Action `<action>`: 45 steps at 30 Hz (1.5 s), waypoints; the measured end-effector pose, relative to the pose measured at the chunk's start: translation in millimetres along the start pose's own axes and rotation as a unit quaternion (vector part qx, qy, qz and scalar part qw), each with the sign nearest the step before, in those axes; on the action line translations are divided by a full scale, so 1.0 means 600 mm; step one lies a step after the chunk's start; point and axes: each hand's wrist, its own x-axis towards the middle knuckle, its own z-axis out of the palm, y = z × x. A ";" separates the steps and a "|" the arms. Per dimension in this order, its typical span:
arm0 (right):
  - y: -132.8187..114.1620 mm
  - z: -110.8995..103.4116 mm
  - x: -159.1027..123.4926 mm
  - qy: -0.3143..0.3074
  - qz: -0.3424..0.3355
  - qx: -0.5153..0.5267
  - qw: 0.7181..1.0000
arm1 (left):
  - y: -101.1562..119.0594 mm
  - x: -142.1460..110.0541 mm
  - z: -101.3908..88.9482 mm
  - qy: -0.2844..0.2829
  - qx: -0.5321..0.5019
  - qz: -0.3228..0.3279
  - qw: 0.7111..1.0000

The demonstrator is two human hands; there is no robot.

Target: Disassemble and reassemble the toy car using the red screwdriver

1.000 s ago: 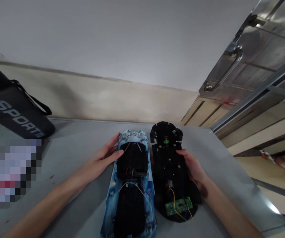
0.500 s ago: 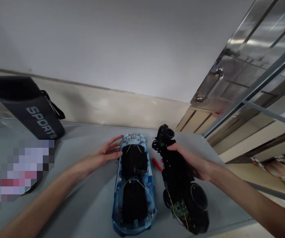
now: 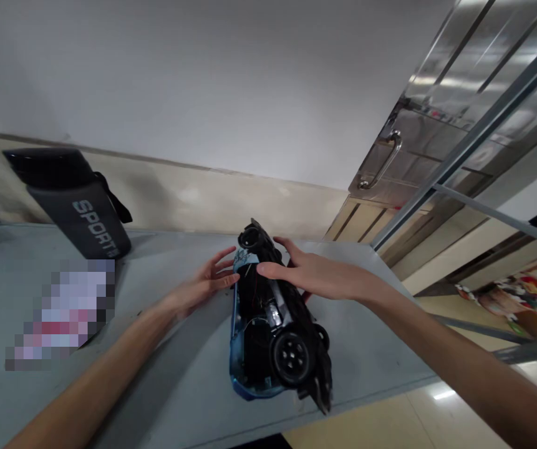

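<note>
The blue toy car body shell (image 3: 244, 374) lies upside down on the grey tabletop, its dark inside facing up with thin wires showing. My left hand (image 3: 212, 280) rests against the shell's left side near its far end, thumb on the rim and fingers apart. Gripped in my right hand (image 3: 296, 271) is the black toy car chassis (image 3: 299, 330), tilted on its side above the right part of the shell. Its wheels show at both ends. The chassis hides much of the shell's right side.
At the back left stands a black sports bottle (image 3: 85, 206) with a strap. A pixelated flat item (image 3: 67, 312) lies in front of it. Behind the table (image 3: 174, 386) rises a wall; a metal frame rail (image 3: 436, 181) runs along the right, beside a steel door handle (image 3: 385, 162).
My right hand has brought the chassis left over the shell and turned it from lying flat onto its side. The red tool seen between them is now hidden. My left hand stays at the shell.
</note>
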 end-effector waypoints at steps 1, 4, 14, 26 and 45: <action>-0.009 0.009 0.005 0.018 -0.008 -0.034 0.999 | -0.002 0.000 0.000 0.007 -0.004 0.001 1.000; -0.028 0.037 0.019 0.086 -0.019 -0.127 0.988 | -0.004 -0.002 0.001 0.026 -0.019 -0.005 0.999; -0.031 0.112 0.063 0.213 0.059 -0.255 0.941 | 0.014 -0.006 0.016 0.035 -0.028 -0.024 0.999; -0.020 0.149 0.085 0.190 0.074 -0.355 0.912 | 0.021 -0.010 0.015 0.019 0.028 -0.037 0.999; -0.030 0.150 0.077 0.184 0.097 -0.350 0.913 | 0.012 -0.004 0.008 -0.009 0.049 -0.004 0.999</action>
